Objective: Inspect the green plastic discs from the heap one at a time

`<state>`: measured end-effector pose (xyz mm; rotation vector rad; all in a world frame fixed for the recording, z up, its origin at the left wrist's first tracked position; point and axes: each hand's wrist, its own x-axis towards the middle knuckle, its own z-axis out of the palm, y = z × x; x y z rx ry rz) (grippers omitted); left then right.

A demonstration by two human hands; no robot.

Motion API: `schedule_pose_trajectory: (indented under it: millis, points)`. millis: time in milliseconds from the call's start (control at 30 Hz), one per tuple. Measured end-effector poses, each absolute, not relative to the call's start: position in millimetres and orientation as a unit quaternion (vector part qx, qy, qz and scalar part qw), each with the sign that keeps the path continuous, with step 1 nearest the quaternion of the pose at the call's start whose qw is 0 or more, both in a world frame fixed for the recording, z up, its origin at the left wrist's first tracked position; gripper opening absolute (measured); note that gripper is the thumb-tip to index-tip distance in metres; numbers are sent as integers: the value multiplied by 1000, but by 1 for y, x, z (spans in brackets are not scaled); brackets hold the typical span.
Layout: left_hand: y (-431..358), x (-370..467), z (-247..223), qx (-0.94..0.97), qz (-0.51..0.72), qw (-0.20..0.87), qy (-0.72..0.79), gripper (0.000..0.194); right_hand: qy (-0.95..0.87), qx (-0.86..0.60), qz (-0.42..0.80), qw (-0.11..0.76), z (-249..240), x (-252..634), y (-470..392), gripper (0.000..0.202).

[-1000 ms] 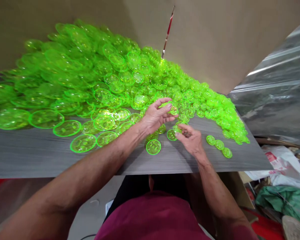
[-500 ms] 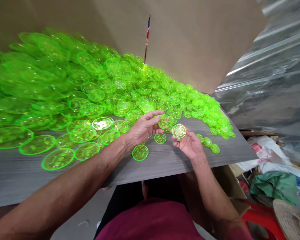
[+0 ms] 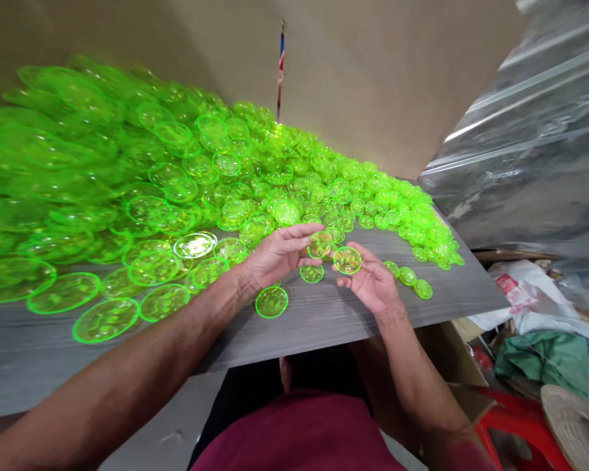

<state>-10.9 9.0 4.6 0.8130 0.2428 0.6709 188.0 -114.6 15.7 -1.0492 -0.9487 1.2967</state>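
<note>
Turned palm-up since the earlier frame, right hand (image 3: pixel 375 281), half open, holds one green plastic token (image 3: pixel 347 260); left hand (image 3: pixel 275 256), also half open, holds another token (image 3: pixel 319 244). Both seem light, stiff, slippery, better taken by rim. Token pile (image 3: pixel 196 147) covers ten to one o'clock on desk (image 3: pixel 319 327). Marks are unreadable.

2 bare hands (image 3: pixel 324 265) raised close together, fingers curled, forearms converging

Prob. workshop w/ cardboard (image 3: pixel 363 78), plastic sheeting (image 3: pixel 535 144), bags (image 3: pixel 535 294) & worktable (image 3: pixel 304 327) of green discs (image 3: pixel 211 163).
</note>
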Motion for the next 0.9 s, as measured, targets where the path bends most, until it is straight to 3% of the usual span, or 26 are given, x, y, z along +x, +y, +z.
schedule_pose_trajectory:
  millis: [200, 300, 467, 633, 900]
  points:
    - [10, -10, 2, 374, 311, 866, 118, 30, -412, -490, 508, 576, 12, 193, -115, 44]
    - [11, -10, 3, 366, 306, 871, 119, 29, -471, -568, 394, 548, 10, 198, -118, 39]
    - [12, -13, 10, 356, 341, 859, 136, 27, -683, -642, 106, 333, 6, 204, -126, 35]
    - [16, -18, 19, 342, 402, 836, 150, 28, -762, -616, 40, 198, -2, 198, -125, 37]
    - [20, -22, 24, 320, 443, 818, 179, 37, -761, -615, -2, 208, -2, 190, -119, 37]
